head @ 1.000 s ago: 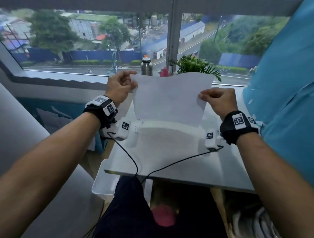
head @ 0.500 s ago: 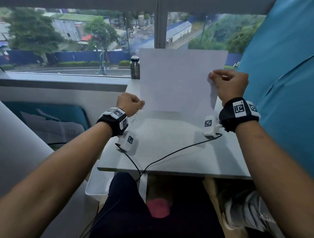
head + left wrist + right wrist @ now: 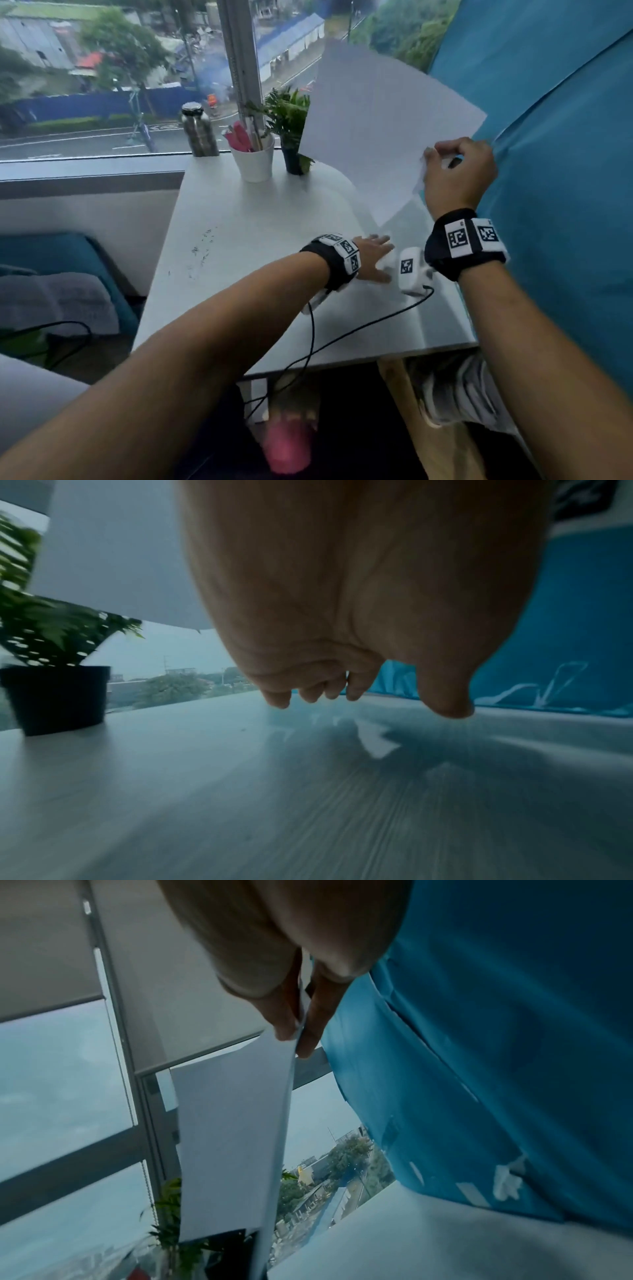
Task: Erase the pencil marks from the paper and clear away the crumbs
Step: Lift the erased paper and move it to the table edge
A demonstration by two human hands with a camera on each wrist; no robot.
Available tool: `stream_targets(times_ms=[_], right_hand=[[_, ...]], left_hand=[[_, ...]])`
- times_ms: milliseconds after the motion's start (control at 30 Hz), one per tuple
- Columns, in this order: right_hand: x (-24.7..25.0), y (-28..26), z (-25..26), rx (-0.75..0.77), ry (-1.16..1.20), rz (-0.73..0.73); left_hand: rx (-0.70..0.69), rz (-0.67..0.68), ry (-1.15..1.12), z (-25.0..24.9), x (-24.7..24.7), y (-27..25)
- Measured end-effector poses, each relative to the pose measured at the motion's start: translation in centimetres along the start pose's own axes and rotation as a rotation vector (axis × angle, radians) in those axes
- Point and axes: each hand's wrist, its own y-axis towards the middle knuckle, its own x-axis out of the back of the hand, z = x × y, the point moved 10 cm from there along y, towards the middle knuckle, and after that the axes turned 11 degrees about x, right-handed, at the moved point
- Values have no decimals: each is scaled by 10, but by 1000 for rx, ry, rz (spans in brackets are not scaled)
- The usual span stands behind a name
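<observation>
Sweeping the crumbs (image 3: 202, 251) off the desk (image 3: 260, 219) called for the flat, empty left hand (image 3: 371, 257) kept low and pushed leftward, with the right hand (image 3: 459, 176) pinching the paper (image 3: 380, 126) clear above.

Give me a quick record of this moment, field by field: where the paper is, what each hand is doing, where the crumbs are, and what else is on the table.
paper: held up off the table, tilted, at right
right hand: pinches the paper's edge
left hand: flat, fingers straight, low over the table's right part
crumbs: dark specks scattered on the table's left part, away from both hands
also on table: bottle, white cup with pens, plant in black pot, all at the window end
</observation>
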Motion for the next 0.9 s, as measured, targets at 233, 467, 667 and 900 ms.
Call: stream_targets(times_ms=[233,467,667,900], right_hand=[[-8,-2,-15,56,-36,-18],[-19,-12,-37,11,-108,40],[-11,-10,-36,3,-145,74],[-31,-41,-49,-48,-272,265]], left_hand=[[155,18,-25,24,-16,50],[296,-8,-155,92,-31,14],[454,42,-131,149,-40,-35],[616,-62,13,169,-19,-53]])
